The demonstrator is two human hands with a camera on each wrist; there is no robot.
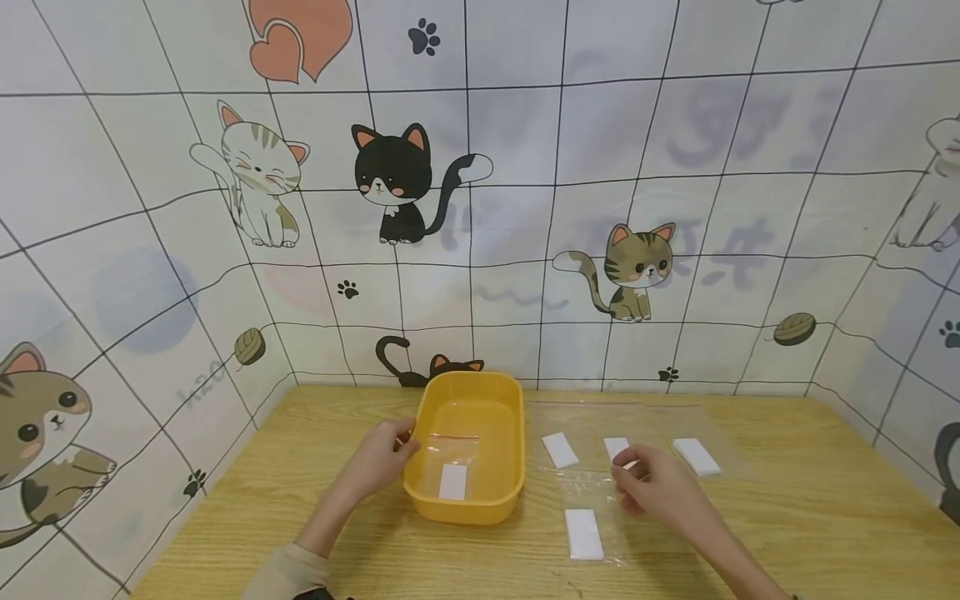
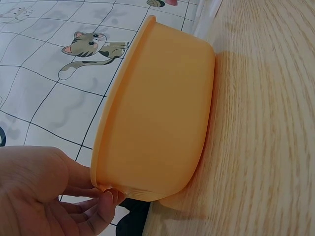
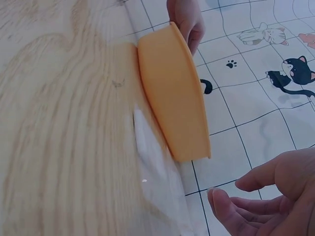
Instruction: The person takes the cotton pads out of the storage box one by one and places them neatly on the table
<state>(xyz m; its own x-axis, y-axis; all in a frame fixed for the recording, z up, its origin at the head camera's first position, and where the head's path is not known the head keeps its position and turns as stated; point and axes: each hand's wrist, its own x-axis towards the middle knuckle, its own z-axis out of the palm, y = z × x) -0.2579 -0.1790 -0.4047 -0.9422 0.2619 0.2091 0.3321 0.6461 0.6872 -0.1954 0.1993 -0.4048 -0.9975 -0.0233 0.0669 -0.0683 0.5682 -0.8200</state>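
Observation:
My left hand [image 1: 380,458] pinches the left rim of a yellow plastic basin [image 1: 468,511]; in the left wrist view, thumb and fingers meet at the rim's corner. Inside the basin lies a clear zip bag [image 1: 455,450] with a white rectangular piece [image 1: 452,482]. My right hand [image 1: 656,485] hovers to the basin's right, fingers loosely bent and thumb apart from them. In the right wrist view nothing shows between those fingers [image 3: 222,201]. Just left of and below that hand is another clear bag with a white piece [image 1: 583,533].
Behind the right hand, clear bags with white pieces [image 1: 697,457] lie in a row on the wooden table [image 1: 480,567]; the hand partly covers the middle piece [image 1: 616,447]. A cat-patterned white cloth [image 1: 510,225] hangs behind and beside the table.

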